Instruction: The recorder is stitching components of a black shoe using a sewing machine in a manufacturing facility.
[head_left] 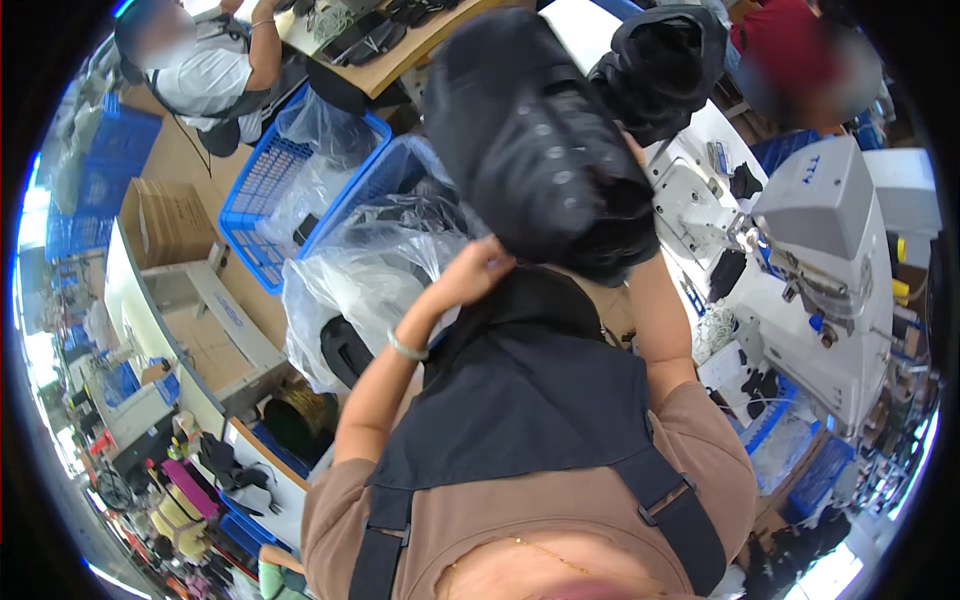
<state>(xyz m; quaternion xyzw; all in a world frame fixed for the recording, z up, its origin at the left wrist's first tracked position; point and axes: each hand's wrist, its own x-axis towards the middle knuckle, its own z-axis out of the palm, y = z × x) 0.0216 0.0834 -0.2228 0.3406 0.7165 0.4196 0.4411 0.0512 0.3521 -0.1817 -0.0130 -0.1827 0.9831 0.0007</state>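
A large black bag (500, 130), with a row of round metal snaps or eyelets down its side and a dark opening, hangs tilted in front of my chest. At the bag's lower left edge, my left hand (473, 273) has its fingers closed in a pinch on the black material. My right hand (636, 150) grips the bag from its right side; only a little of it shows, since the bag covers most of the fingers. Just beyond it, a second black bag (665, 75) lies crumpled on the white worktable (735, 130).
A white sewing machine (825, 240) stands close on my right. To the left, a blue crate (255, 215) holds clear plastic bags (350, 290) with black pieces. A cardboard box (170, 222) sits farther left. Co-workers are at a wooden table (400, 60) and at the far right.
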